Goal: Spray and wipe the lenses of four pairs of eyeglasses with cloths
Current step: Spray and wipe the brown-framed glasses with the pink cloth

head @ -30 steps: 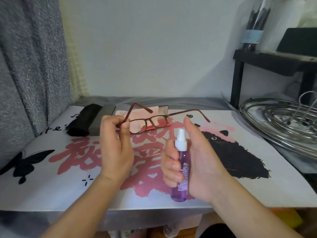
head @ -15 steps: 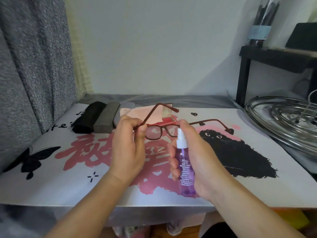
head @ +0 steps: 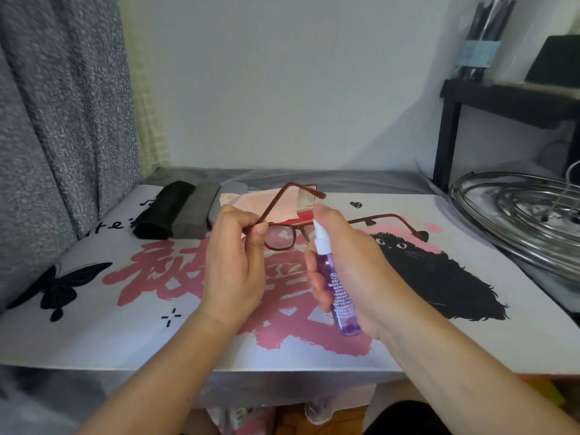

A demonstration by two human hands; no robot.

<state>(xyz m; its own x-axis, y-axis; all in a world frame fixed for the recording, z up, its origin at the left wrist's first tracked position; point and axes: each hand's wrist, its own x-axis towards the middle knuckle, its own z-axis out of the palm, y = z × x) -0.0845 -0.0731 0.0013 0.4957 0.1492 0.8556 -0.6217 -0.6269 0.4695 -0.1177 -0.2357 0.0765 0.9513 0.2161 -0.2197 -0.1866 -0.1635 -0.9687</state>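
My left hand [head: 233, 262] pinches the left hinge corner of a pair of brown-framed eyeglasses [head: 281, 238], held above the table with the temples open and pointing away. My right hand [head: 348, 262] grips a small purple spray bottle [head: 340, 293] with a white nozzle, its index finger on top of the nozzle, which points at the lenses. The right lens is hidden behind the bottle and my right hand. A pink cloth [head: 251, 204] lies on the table behind the glasses.
Three soft pouches, black [head: 163, 211], grey [head: 194, 215] and light grey, lie side by side at the back left of the printed table mat [head: 470, 340]. A red case [head: 301, 218] sits under the pink cloth. A steel rack [head: 518, 215] is at right under a black shelf. A grey curtain hangs at left.
The glasses have tilted lower, lenses closer to the spray nozzle. My right index finger has come down onto the nozzle top and the bottle has tilted toward the lenses.
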